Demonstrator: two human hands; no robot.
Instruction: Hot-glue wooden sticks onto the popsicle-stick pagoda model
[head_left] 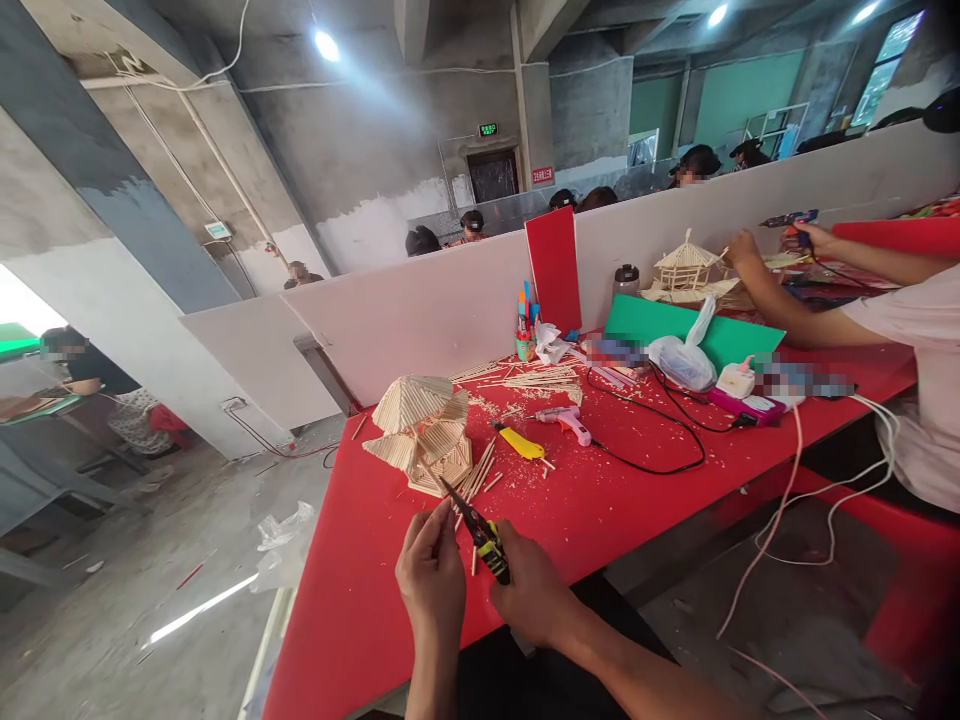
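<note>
My right hand [529, 590] is closed around the yellow-and-black handles of a pair of cutters [480, 535], whose dark jaws point up and left. My left hand [431, 575] is pinched on a thin wooden stick [447, 508] held up at the jaws. Both hands hover over the near edge of the red table [360, 620]. Just beyond them stands a small model pavilion made of wooden sticks [424, 430], with loose sticks [480, 475] lying beside it.
A yellow utility knife [519, 443], a glue gun [566, 422] with black cord, a stick pile [536, 378], a pen cup [526, 335], a plastic bag [682, 360] and a green sheet [660, 320] lie farther back. A person at the right works on another stick model [686, 268]. A white partition [450, 310] backs the table.
</note>
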